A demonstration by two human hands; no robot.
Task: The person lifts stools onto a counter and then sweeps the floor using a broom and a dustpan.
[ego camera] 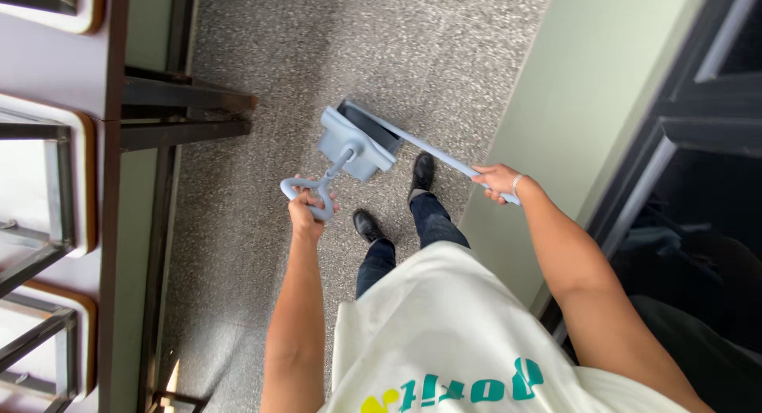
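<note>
left hand [305,209] grips dustpan [353,143] handle; right hand [498,180] grips broom stick [444,156].

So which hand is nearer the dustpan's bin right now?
Left. The left hand grips the loop handle just below the dustpan; the right hand holds the broom stick farther off to its right.

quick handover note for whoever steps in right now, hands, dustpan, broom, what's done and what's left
Left hand: closed around the loop grip of the blue-grey dustpan, which is carried above the speckled floor.
Right hand: closed on the broom handle, whose lower end runs down into the dustpan.
Position: standing in black shoes between a pale green wall and dark metal chair frames.
Done: cannot tell; the dustpan's contents are not visible.
Left: no debris shows on the floor in view.
</note>
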